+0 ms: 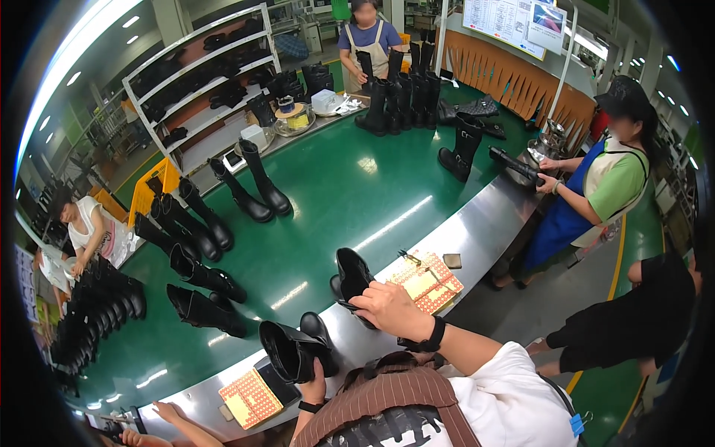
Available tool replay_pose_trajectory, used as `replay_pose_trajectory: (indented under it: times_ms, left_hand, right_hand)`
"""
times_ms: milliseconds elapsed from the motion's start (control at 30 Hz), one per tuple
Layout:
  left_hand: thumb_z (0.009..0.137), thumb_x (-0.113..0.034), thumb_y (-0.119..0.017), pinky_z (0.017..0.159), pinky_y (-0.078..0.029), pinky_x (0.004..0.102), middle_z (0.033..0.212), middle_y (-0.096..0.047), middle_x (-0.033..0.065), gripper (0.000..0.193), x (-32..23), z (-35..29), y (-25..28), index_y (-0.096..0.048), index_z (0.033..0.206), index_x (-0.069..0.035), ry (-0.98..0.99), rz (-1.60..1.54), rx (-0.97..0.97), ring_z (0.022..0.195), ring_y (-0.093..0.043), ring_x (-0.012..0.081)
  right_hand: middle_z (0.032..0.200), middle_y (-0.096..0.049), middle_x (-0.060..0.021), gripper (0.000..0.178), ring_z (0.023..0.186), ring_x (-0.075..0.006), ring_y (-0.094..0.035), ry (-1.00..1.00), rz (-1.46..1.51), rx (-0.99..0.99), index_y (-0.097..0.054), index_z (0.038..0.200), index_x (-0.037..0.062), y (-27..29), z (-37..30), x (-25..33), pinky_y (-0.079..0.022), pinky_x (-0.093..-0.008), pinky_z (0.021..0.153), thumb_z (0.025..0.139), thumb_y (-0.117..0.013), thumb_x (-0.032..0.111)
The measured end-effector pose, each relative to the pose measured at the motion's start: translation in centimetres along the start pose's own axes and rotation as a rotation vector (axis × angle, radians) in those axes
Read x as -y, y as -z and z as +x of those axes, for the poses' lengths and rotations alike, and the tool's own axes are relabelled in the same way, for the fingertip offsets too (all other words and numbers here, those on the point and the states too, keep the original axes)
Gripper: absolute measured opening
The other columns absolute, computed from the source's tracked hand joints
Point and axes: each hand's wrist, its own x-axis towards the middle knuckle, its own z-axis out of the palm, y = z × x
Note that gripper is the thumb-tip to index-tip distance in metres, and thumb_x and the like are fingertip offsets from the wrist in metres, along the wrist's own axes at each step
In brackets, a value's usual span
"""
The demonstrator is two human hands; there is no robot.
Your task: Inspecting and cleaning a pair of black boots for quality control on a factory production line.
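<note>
While black boots [238, 190] stood on the green table [335, 179], shelving [205, 82] held more; right hand [391, 307] grasped one boot [351, 277]; left hand [314, 384] grasped another boot [290, 350].

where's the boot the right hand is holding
In the head view, the black boot sits just right of centre on the steel edge of the green table, under the right hand, beside the orange patterned pad.

Head-worn fisheye, downward over worktable [350, 186]
</note>
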Motion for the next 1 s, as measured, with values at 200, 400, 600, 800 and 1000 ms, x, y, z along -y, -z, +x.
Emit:
replay_pose_trajectory:
  times_ms: [200,400,600,800,1000]
  left_hand:
    - [0.091,-0.016,-0.064,0.100,-0.042,0.0357,0.126,-0.059,0.0154,0.041,0.7,0.0,-0.3,-0.055,0.126,0.003,-0.013,0.001,-0.010,0.115,-0.056,0.0245]
    - [0.091,-0.015,-0.064,0.100,-0.042,0.0355,0.126,-0.060,0.0153,0.041,0.9,0.1,-0.6,-0.055,0.127,0.003,-0.012,-0.016,-0.011,0.115,-0.057,0.0246]
    - [0.091,-0.015,-0.065,0.099,-0.043,0.0357,0.125,-0.060,0.0152,0.040,0.7,0.0,-1.0,-0.056,0.125,0.003,-0.004,-0.008,-0.013,0.114,-0.057,0.0248]
    - [0.090,-0.016,-0.066,0.099,-0.043,0.0367,0.124,-0.061,0.0158,0.041,0.9,0.2,-1.6,-0.056,0.125,0.003,-0.042,0.037,-0.038,0.114,-0.058,0.0259]
    - [0.090,-0.016,-0.066,0.099,-0.043,0.0368,0.124,-0.061,0.0160,0.041,1.3,0.1,-1.9,-0.056,0.125,0.003,-0.021,0.018,-0.034,0.113,-0.058,0.0256]
  right_hand:
    - [0.075,-0.057,-0.0023,0.020,0.078,-0.0210,-0.058,0.008,0.009,-0.015,-0.068,0.094,0.0115,-0.1,0.1,-0.4,-0.048,-0.0344,0.067,0.077,-0.072,0.020]
    - [0.074,-0.057,-0.0020,0.020,0.077,-0.0209,-0.058,0.010,0.014,-0.012,-0.068,0.094,0.0117,0.0,0.1,-0.7,-0.048,-0.0342,0.068,0.077,-0.072,0.020]
    - [0.073,-0.057,-0.0017,0.019,0.077,-0.0206,-0.058,0.013,0.015,-0.019,-0.068,0.094,0.0119,0.1,0.0,-1.1,-0.048,-0.0343,0.067,0.077,-0.072,0.020]
    - [0.073,-0.056,-0.0017,0.019,0.076,-0.0205,-0.057,0.009,0.031,-0.019,-0.068,0.093,0.0119,0.1,-0.1,-1.5,-0.048,-0.0343,0.065,0.076,-0.073,0.019]
    - [0.077,-0.057,-0.0015,0.015,0.082,-0.0199,-0.057,0.001,0.051,0.006,-0.066,0.090,0.0102,0.1,-0.2,-1.8,-0.047,-0.0337,0.072,0.076,-0.071,0.016]
